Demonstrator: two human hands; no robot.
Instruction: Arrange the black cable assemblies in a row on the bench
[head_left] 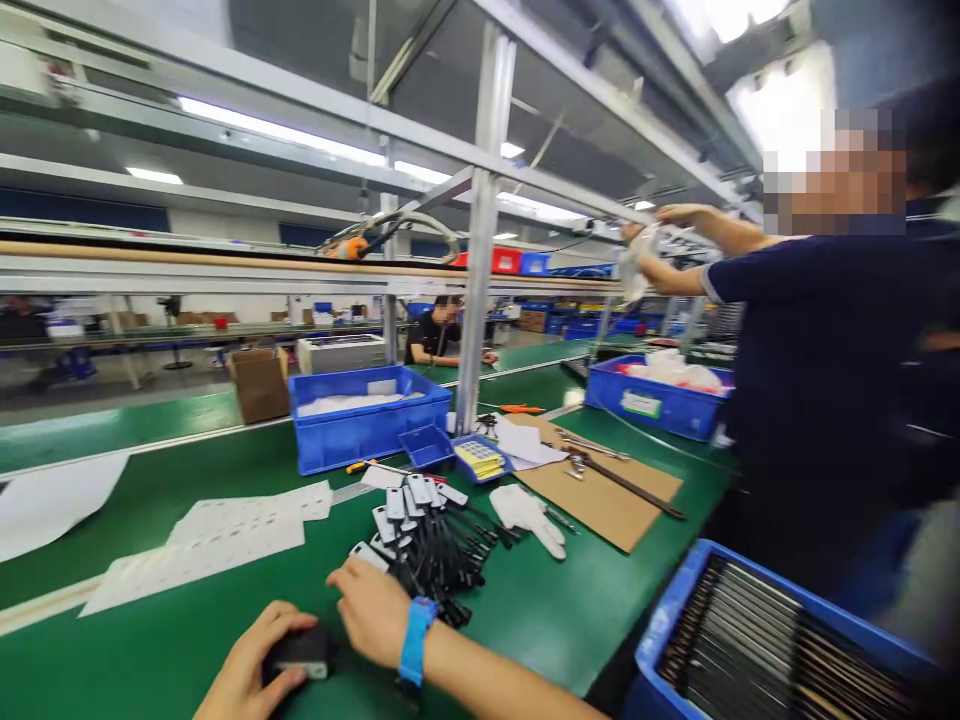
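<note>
Near the bottom edge, my left hand [251, 665] is closed around a small black box-shaped device [300, 650] with a silvery end face, its thumb on the lower side. Just right of it and a little higher is my right hand [375, 612], with a blue band on the wrist. Its visible fingers are bent and slightly apart, and nothing shows between them. Beyond that hand lies a pile of black cables with white rectangular heads [420, 530]. One white head sits right behind my knuckles; whether I touch it is unclear.
White perforated sheets [217, 535] lie at left. Behind the pile stand a blue bin [367, 435] and a small tray with yellow labels [481, 460]. A white glove [529, 517] and cardboard [637, 500] lie right. A blue crate [675, 640] is lower right, near a standing co-worker [817, 400].
</note>
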